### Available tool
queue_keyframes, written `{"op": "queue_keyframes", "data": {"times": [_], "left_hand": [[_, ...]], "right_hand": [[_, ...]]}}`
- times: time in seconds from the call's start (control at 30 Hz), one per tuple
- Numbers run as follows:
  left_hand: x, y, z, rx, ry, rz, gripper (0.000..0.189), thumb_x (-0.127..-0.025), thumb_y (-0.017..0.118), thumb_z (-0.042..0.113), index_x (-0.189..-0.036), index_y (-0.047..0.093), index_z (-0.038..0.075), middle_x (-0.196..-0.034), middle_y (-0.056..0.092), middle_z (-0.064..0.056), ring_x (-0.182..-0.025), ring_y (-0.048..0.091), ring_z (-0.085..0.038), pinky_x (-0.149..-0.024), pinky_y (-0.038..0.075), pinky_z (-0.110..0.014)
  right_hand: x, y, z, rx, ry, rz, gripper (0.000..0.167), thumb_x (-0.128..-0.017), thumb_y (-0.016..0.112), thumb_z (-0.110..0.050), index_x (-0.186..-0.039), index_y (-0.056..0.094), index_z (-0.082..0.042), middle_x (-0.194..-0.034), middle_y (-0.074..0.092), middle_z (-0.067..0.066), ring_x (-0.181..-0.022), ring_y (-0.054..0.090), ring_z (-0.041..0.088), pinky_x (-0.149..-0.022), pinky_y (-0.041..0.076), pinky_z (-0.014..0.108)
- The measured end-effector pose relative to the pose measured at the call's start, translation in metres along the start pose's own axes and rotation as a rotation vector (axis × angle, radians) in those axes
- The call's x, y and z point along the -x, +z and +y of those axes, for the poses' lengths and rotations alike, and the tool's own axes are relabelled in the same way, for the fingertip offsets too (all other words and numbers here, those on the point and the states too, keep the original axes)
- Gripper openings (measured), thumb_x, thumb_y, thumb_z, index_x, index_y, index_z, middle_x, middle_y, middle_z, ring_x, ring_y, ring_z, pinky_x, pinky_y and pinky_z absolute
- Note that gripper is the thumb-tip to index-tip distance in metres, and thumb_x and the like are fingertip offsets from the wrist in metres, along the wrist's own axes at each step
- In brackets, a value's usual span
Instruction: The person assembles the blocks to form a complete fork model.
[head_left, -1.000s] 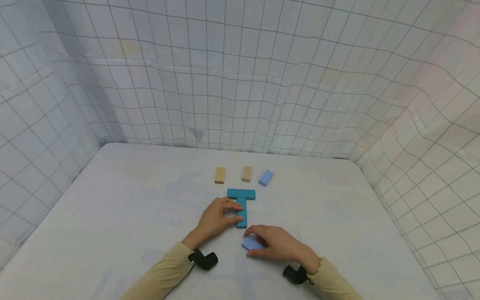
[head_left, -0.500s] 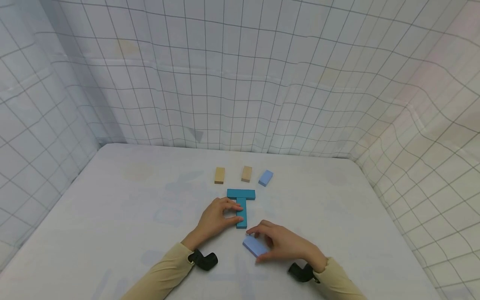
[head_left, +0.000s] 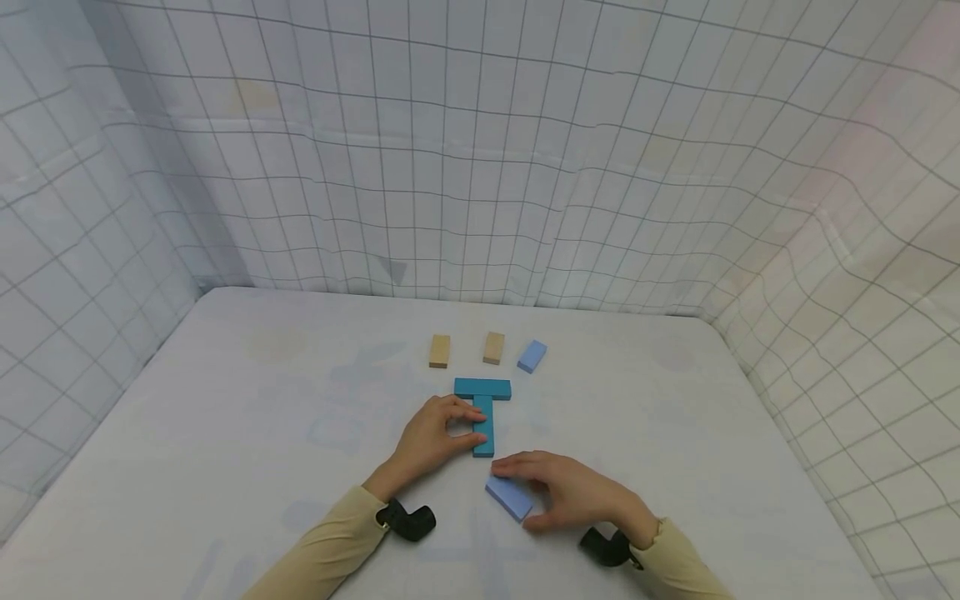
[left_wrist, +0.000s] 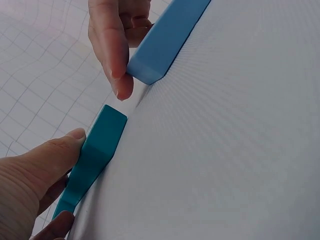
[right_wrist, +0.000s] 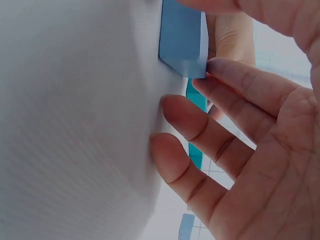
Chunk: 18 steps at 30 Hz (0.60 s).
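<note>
In the head view two teal blocks form a T. The crossbar teal block [head_left: 482, 388] lies sideways, with the stem teal block [head_left: 483, 405] running toward me from its middle. My left hand [head_left: 431, 435] holds the stem from its left side, thumb [left_wrist: 76, 135] near one end and a fingertip [left_wrist: 61, 222] farther along. A light blue block [head_left: 509, 497] lies slanted just below the stem. My right hand [head_left: 573, 492] spans this block from the right, its fingertips at the far end and thumb at the near end. The right wrist view shows a finger [right_wrist: 217, 65] at its corner.
Beyond the T stand a yellowish wooden block [head_left: 439, 351], a paler wooden block [head_left: 493, 347] and a second light blue block [head_left: 532, 356]. A white cloth covers the table [head_left: 300, 400], with grid-patterned curtains [head_left: 480, 167] at the back and both sides.
My right hand shifted slightly right and its forefinger lifted off, then came back down at the far end of the light blue block, which turned slightly. My left hand stayed put.
</note>
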<state>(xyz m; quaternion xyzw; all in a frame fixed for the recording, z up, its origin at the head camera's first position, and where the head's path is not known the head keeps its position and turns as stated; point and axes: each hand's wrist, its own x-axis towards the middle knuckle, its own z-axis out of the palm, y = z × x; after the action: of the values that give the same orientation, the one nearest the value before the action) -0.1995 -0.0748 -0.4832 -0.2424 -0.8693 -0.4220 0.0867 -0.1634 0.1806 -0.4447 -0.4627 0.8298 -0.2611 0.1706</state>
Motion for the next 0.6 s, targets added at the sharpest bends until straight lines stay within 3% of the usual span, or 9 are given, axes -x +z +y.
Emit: {"op": "queue_keyframes", "data": {"times": [0.13,0.6], "left_hand": [[0.0,0.0,0.0,-0.001,0.003,0.001,0.029,-0.075,0.081,0.031,-0.1,0.076,0.017,-0.105,0.066,0.008,-0.107,0.055,-0.019,-0.09,0.044,-0.04],[0.001,0.0,-0.002,-0.007,0.0,0.004,0.029,-0.075,0.081,0.033,-0.1,0.076,0.019,-0.105,0.065,0.01,-0.105,0.055,-0.017,-0.088,0.044,-0.039]], "right_hand": [[-0.001,-0.001,0.0,0.028,0.003,0.002,0.065,-0.082,0.074,-0.021,-0.141,0.048,-0.015,-0.141,0.045,-0.005,-0.126,0.043,0.01,-0.098,0.04,0.031],[-0.017,0.001,-0.01,0.17,-0.007,0.116,0.06,-0.075,0.079,-0.044,-0.124,0.061,-0.014,-0.12,0.055,-0.008,-0.113,0.048,0.007,-0.095,0.041,0.029]]}}
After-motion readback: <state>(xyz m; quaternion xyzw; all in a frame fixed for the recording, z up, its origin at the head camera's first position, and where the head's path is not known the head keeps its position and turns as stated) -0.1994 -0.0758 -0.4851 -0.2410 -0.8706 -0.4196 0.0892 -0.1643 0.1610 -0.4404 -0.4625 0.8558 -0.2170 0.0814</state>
